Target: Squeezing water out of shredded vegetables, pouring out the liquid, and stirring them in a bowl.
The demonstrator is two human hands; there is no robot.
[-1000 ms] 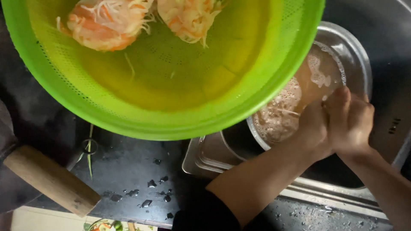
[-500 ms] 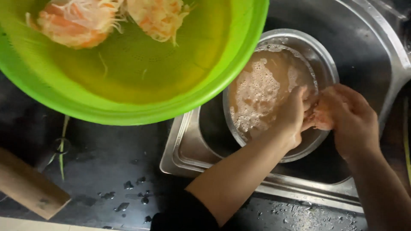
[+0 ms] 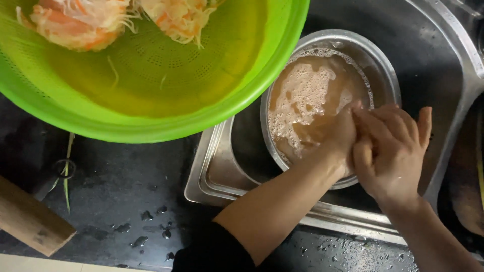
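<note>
Both hands pressing together over the steel bowl (image 3: pixel 330 100) in the sink (image 3: pixel 222 171): left hand (image 3: pixel 340 138) and right hand (image 3: pixel 393 151) clenched round smth hidden, prob. soft, wet shreds. Slippery stuff, so cupping w/ palms looks best.

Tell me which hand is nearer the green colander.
Left. The left hand is over the steel bowl, closer to the green colander; the right hand presses against it, farther away.

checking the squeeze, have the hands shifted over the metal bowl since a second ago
Yes. Judged against the bowl, the hands moved from its right rim to its lower right edge, clasped above the foamy liquid. The camera shifted too.
</note>
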